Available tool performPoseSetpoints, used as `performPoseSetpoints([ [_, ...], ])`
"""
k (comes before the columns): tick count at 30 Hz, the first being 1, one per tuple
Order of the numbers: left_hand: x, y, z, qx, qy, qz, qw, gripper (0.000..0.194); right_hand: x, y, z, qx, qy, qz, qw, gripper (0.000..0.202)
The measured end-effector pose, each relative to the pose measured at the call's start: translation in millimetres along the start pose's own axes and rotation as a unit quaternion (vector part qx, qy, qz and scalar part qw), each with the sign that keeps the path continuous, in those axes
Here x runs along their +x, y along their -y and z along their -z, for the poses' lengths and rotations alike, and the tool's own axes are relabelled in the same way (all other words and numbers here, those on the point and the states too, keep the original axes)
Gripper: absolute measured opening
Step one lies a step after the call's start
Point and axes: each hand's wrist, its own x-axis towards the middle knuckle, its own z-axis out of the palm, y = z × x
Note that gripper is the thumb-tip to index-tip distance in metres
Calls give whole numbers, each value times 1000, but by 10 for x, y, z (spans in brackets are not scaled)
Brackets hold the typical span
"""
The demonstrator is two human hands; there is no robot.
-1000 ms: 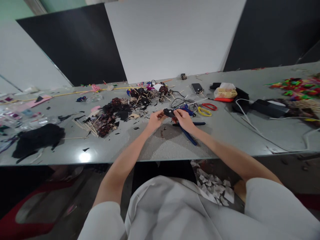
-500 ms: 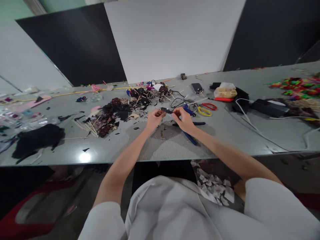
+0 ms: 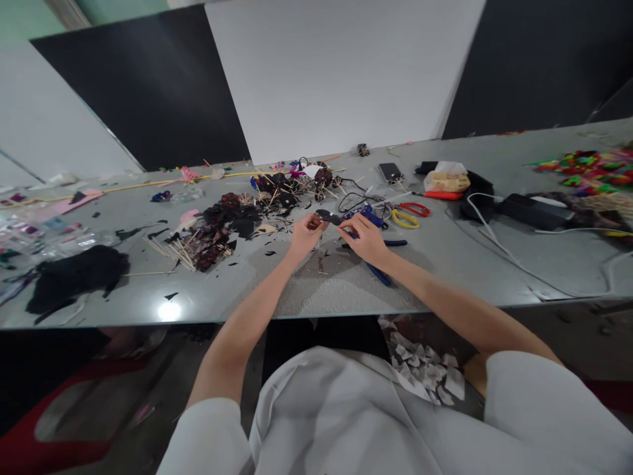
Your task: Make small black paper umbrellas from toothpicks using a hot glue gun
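Between both hands is a small dark piece [image 3: 328, 216], too small to name, held just above the table. My left hand [image 3: 305, 232] pinches its left end, fingers closed. At its right end, my right hand [image 3: 364, 236] pinches with thumb and fingertips. Under and beyond the right hand lie a blue glue gun [image 3: 370, 214] and a blue-handled tool [image 3: 380, 274], both partly covered. To the left is a heap of dark scraps and dark red patterned bits [image 3: 210, 247], with thin wooden sticks [image 3: 180, 254] poking out.
Yellow-handled scissors [image 3: 405, 219], a red-handled pair [image 3: 415, 209] and a phone [image 3: 390, 173] lie to the right. Several dark balls with sticks [image 3: 281, 188] sit behind. A white cable [image 3: 499, 247] curves across the right side. A black cloth [image 3: 76, 277] rests at the left.
The dark piece has turned a little and shows more of its flat face. My right fingers have shifted slightly along its edge; my left hand is nearly still.
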Motion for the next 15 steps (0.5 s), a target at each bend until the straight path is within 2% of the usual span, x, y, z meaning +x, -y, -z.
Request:
performPoseSetpoints([
  [8,7,-9,11,4,-23,6,1000,40,-27,-62,-19,51,31,10,998,33],
  [12,32,10,42,-5,-68,21,997,41,-31,12,21,58,83,45,994,29],
  [15,55,39,84,-18,-97,27,995,40,-23,70,42,54,100,78,990,26],
])
